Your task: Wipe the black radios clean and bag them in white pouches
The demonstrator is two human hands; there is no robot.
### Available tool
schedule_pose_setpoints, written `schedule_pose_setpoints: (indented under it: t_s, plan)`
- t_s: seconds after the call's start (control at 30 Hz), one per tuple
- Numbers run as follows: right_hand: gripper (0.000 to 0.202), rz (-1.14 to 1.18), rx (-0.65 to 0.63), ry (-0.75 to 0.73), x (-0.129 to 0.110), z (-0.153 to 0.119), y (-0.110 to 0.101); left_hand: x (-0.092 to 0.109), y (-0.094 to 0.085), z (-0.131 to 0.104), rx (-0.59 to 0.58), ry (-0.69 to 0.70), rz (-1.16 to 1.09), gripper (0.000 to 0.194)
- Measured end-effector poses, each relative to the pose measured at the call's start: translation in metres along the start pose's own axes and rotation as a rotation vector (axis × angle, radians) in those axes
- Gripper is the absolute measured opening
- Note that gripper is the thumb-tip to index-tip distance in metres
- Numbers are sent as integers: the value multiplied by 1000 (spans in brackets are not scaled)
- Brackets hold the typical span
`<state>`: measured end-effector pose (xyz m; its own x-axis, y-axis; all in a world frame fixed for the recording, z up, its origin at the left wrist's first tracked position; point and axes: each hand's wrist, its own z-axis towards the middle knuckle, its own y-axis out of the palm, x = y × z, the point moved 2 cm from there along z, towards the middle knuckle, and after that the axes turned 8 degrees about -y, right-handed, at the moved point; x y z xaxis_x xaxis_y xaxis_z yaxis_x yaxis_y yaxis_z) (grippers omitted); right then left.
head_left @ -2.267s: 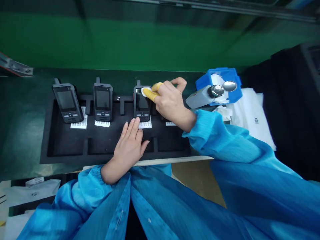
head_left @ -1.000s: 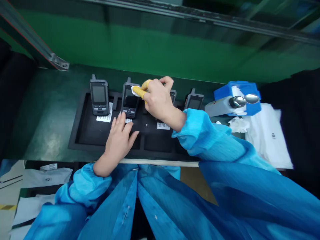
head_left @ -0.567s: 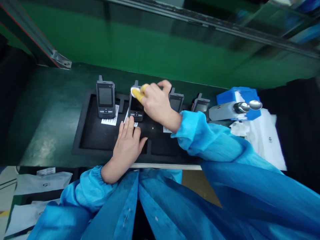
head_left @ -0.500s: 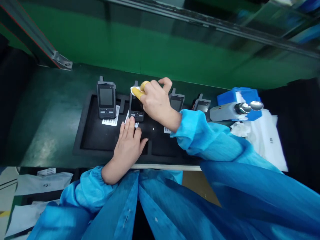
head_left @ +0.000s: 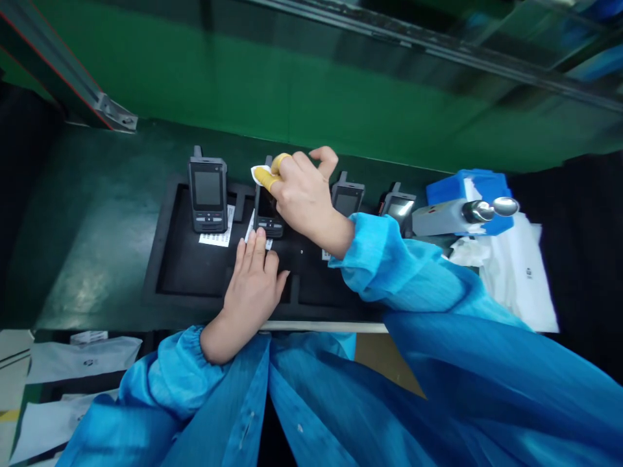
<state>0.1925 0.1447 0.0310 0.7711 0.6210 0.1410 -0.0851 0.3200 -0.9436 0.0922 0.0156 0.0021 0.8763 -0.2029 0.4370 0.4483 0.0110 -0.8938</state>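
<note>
My right hand (head_left: 306,198), with yellow finger cots on two fingers, pinches a small white wipe (head_left: 257,172) against the upper left of a black handheld radio (head_left: 269,225). Part of that radio's screen is hidden under the hand. My left hand (head_left: 253,279) lies open and flat, its fingertips touching the radio's lower edge. To the left stands a second handheld radio (head_left: 208,188) with a grey screen, a printed label (head_left: 217,239) under it. Two more radios, a third (head_left: 347,196) and a fourth (head_left: 398,206), sit beyond my right forearm.
The radios rest in a black foam tray (head_left: 160,259) on a dark green bench (head_left: 82,259). At right are a pump bottle (head_left: 438,218), a blue box (head_left: 452,186), crumpled tissue (head_left: 470,251) and white bags (head_left: 530,272). A green wall (head_left: 243,84) closes the back.
My right hand and the wipe have shifted very slightly toward the radio's upper left corner. My left hand stays at the radio's lower edge. The whole view has drifted a little.
</note>
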Motion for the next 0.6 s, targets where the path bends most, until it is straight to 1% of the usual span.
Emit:
schedule_pose_setpoints:
  t_s: [0.03, 0.1, 0.23, 0.27, 0.3, 0.33, 0.47, 0.5, 0.53, 0.6]
  plan:
    - [42, 18, -10, 1, 1, -2, 1, 0, 0, 0, -1, -3, -3, 25]
    - [41, 30, -9, -30, -1, -17, 1, 0, 0, 0, -4, -2, -10, 24]
    - [33, 39, 30, -268, -18, -62, -1, -1, 1, 0, 12, -7, -36, 23]
    - [32, 46, 37, -311, -19, -68, -2, -1, 1, -1, 23, -11, -42, 23]
    - [32, 56, 38, -318, -18, -69, -2, -2, 1, 0, 33, -15, -45, 23]
    - [32, 68, 34, -285, -14, -66, -2, -2, 1, 0, 40, -16, -47, 23]
    - [38, 102, -6, 20, 17, -43, 6, -2, 0, 0, 56, 1, -51, 21]
    - [39, 106, -11, 58, 21, -41, 8, -2, 0, 0, 60, 5, -52, 20]
    - [40, 111, -12, 57, 21, -43, 9, -2, 0, 0, 63, 8, -54, 20]
    - [39, 125, -8, -20, 10, -56, 10, -3, 1, 0, 60, 9, -59, 21]
